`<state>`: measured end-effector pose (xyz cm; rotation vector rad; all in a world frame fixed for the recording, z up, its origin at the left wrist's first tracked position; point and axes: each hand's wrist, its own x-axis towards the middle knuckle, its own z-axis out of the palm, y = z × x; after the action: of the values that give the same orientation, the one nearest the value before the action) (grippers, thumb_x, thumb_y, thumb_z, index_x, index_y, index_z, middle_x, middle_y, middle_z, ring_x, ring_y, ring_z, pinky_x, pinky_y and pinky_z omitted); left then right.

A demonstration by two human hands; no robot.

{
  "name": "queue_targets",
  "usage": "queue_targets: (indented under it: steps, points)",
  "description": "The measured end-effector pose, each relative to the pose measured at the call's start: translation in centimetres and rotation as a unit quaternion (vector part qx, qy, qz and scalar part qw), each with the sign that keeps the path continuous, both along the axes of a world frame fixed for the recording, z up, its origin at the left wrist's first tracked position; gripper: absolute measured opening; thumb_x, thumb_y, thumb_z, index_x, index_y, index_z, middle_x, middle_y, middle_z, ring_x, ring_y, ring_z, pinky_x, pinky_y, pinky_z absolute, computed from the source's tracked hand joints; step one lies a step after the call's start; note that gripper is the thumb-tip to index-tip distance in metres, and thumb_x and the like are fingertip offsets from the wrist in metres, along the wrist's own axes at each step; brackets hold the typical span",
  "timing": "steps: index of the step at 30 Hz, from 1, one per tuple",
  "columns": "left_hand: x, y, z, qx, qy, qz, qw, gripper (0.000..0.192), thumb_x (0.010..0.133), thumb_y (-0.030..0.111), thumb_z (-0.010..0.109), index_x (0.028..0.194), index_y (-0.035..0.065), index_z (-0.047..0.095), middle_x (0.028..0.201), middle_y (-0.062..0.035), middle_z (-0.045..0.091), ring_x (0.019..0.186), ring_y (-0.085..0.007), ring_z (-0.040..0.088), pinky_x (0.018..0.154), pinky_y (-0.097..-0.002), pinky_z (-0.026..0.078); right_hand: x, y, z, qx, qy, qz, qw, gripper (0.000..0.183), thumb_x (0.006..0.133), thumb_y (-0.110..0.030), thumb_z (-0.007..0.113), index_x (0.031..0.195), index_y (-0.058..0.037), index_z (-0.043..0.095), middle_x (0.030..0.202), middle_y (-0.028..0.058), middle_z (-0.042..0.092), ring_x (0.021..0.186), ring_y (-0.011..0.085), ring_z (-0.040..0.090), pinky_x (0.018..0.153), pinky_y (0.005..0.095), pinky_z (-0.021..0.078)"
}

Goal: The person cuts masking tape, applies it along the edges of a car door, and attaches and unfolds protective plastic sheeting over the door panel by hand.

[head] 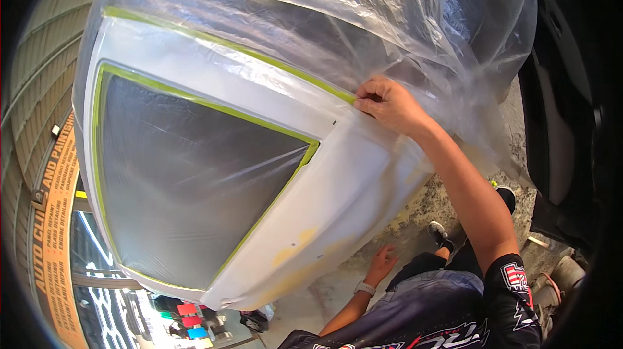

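Observation:
A white car body panel (340, 183) with patches of yellowish filler lies before me. Its window (204, 169) is covered with clear plastic film, edged by yellow-green masking tape (224, 51), which also runs along the panel's upper border. My right hand (389, 103) pinches the end of that upper tape strip, where it meets the clear plastic sheeting (311, 8) draped over the rest of the car. My left hand (382, 264), with a watch on the wrist, hangs below the panel with fingers apart and holds nothing.
A black car part (559, 130) stands at the right edge. Buckets (567, 271) sit on the stained concrete floor at lower right. A black bag (254, 320) lies under the panel's lower end. An orange sign with writing (56, 232) is at left.

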<state>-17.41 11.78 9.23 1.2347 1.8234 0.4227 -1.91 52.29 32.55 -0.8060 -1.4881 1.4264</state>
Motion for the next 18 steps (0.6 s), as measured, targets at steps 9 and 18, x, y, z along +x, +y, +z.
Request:
queue_targets:
  steps: [9, 18]
  points:
    - [-2.1, -4.3, -4.5, -0.095, 0.029, 0.012, 0.995, 0.043, 0.089, 0.024, 0.068, 0.126, 0.0058, 0.057, 0.125, -0.0164, 0.058, 0.091, -0.0271, 0.069, 0.08, -0.0367, 0.055, -0.3, -0.3, 0.5, 0.057, -0.078, -0.028, 0.995, 0.016, 0.085, -0.014, 0.069, 0.089, 0.0008, 0.065, 0.084, 0.0133, 0.062, 0.077, 0.024, 0.059, 0.073, 0.0346, 0.0468]
    - [-1.8, -3.7, -2.5, -0.089, 0.045, 0.01, 0.995, 0.041, 0.089, 0.026, 0.067, 0.123, 0.0048, 0.058, 0.117, -0.0177, 0.062, 0.087, -0.0292, 0.069, 0.077, -0.0381, 0.054, 3.6, -0.6, -1.5, 0.038, -0.063, -0.004, 0.997, 0.016, 0.087, -0.015, 0.069, 0.098, -0.0042, 0.064, 0.089, 0.0022, 0.055, 0.076, 0.0142, 0.051, 0.072, 0.0298, 0.0451]
